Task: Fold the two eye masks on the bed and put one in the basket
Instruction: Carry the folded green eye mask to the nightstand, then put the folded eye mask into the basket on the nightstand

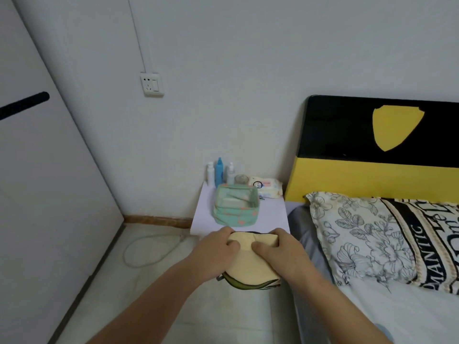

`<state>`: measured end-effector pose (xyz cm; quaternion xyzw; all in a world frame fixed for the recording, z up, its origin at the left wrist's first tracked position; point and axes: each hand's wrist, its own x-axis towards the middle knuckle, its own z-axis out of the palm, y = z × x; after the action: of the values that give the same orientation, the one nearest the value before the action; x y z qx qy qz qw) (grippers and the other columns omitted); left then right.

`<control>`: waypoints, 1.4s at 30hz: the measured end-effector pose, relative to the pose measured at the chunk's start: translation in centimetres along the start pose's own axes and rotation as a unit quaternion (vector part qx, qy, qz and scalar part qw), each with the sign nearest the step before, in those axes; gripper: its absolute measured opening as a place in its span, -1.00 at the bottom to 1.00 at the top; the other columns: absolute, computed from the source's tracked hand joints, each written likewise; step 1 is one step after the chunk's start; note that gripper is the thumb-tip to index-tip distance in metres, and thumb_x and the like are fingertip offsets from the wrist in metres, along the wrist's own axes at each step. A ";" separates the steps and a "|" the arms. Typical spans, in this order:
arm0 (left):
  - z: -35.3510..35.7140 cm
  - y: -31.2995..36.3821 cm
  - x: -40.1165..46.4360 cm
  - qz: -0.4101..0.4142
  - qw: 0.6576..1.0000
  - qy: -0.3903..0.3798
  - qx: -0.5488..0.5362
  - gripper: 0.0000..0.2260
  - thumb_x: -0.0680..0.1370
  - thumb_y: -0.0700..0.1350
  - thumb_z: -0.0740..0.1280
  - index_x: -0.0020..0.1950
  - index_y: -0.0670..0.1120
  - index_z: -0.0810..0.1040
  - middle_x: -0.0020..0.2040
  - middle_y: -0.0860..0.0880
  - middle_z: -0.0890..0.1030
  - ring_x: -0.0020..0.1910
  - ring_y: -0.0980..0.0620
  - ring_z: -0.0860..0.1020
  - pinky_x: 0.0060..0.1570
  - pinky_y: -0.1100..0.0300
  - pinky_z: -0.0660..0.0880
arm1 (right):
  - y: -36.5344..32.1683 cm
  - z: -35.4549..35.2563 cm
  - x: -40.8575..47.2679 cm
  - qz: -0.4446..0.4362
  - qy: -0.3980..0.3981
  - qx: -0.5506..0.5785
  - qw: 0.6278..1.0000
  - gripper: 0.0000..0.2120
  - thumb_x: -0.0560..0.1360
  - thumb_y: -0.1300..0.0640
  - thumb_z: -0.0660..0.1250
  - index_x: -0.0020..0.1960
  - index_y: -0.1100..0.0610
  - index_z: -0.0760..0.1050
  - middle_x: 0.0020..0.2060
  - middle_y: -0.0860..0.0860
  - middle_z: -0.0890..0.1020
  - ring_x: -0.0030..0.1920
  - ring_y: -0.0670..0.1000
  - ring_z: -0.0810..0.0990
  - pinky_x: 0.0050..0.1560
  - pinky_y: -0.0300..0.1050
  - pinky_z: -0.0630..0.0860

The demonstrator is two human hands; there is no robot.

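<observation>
Hands together over the floor, left hand and right hand both gripping a folded mask, basket just beyond on the desk, bed right.

Eye mask: side edges covered by both hands.
Second mask: nowhere visible.
Basket: contents too blurred to name.
Pillow, right of basket: lettering cut by frame edge.

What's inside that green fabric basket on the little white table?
The green basket already holds some pale, flat items, too blurred to identify. Its near wall covers whatever lies lower down. The eye mask, held by both hands, is not inside.
</observation>
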<state>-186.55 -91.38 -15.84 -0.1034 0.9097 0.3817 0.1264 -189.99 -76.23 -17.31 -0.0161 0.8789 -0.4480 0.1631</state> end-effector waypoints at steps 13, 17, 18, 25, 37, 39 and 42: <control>-3.0 -0.8 17.0 -0.016 0.999 -0.034 -0.007 -0.76 0.55 -0.11 0.06 0.13 -0.10 0.43 -0.31 0.05 0.38 -0.41 0.14 0.34 -0.52 0.27 0.20 | -1.7 0.1 16.9 0.041 -0.026 -0.008 0.999 -0.74 0.40 -0.06 0.33 0.00 0.01 0.37 -0.06 -0.02 0.53 -0.03 0.02 0.52 -0.13 -0.18 0.39; -5.3 -1.6 23.1 -0.010 0.998 -0.058 0.004 -0.89 0.55 -0.10 0.07 -0.05 -0.02 0.38 -0.33 0.08 0.37 -0.40 0.17 0.35 -0.52 0.30 0.20 | -2.9 1.2 22.4 0.054 -0.026 0.002 0.998 -0.74 0.41 -0.07 0.33 -0.01 0.01 0.37 -0.09 -0.02 0.53 -0.07 0.00 0.51 -0.24 -0.22 0.38; -5.7 -1.7 24.4 -0.009 0.998 -0.065 0.006 -0.89 0.55 -0.10 0.07 -0.05 -0.02 0.37 -0.33 0.07 0.38 -0.40 0.16 0.35 -0.52 0.29 0.20 | -3.0 1.5 23.7 0.062 -0.024 0.008 0.998 -0.74 0.41 -0.07 0.33 -0.01 0.02 0.37 -0.10 -0.02 0.54 -0.07 0.00 0.52 -0.22 -0.21 0.39; -6.9 -2.2 32.6 -0.007 0.994 -0.105 0.012 -0.73 0.54 -0.10 0.08 0.21 -0.06 0.41 0.01 -0.17 0.57 -0.32 0.03 0.42 -0.49 0.24 0.26 | -3.1 2.2 31.1 0.102 -0.020 0.027 0.994 -0.74 0.41 -0.06 0.32 0.01 0.03 0.37 -0.08 0.01 0.53 -0.05 0.02 0.51 -0.17 -0.20 0.40; -3.0 -5.0 43.1 -0.062 0.989 -0.126 -0.039 -0.66 0.55 -0.07 0.09 0.31 0.03 0.36 0.19 -0.12 0.53 0.01 -0.06 0.52 -0.18 0.17 0.50 | 0.6 2.8 42.2 0.127 -0.080 -0.031 0.988 -0.64 0.44 -0.02 0.32 0.16 0.12 0.40 0.04 0.07 0.54 0.04 0.06 0.52 0.07 -0.08 0.48; -2.0 -5.7 44.6 -0.079 0.989 -0.118 -0.037 -0.65 0.56 -0.08 0.10 0.34 0.01 0.35 0.24 -0.11 0.51 0.11 -0.07 0.50 -0.01 0.15 0.48 | 1.5 3.3 43.8 0.128 -0.095 -0.034 0.987 -0.67 0.44 -0.01 0.32 0.14 0.10 0.40 -0.02 0.03 0.52 -0.02 0.01 0.50 0.01 -0.13 0.45; -0.9 -6.7 46.3 -0.093 0.989 -0.111 -0.043 -0.66 0.55 -0.13 0.11 0.34 -0.03 0.36 0.28 -0.10 0.51 0.20 -0.05 0.47 0.17 0.17 0.38 | 2.8 4.3 45.8 0.127 -0.115 -0.038 0.985 -0.76 0.43 0.01 0.32 0.05 0.04 0.40 -0.11 -0.02 0.50 -0.11 -0.04 0.46 -0.07 -0.18 0.38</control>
<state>-228.64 -100.85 -34.06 -0.1495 0.8595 0.4159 0.2568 -231.73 -85.90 -34.40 0.0378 0.8657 -0.3852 0.3176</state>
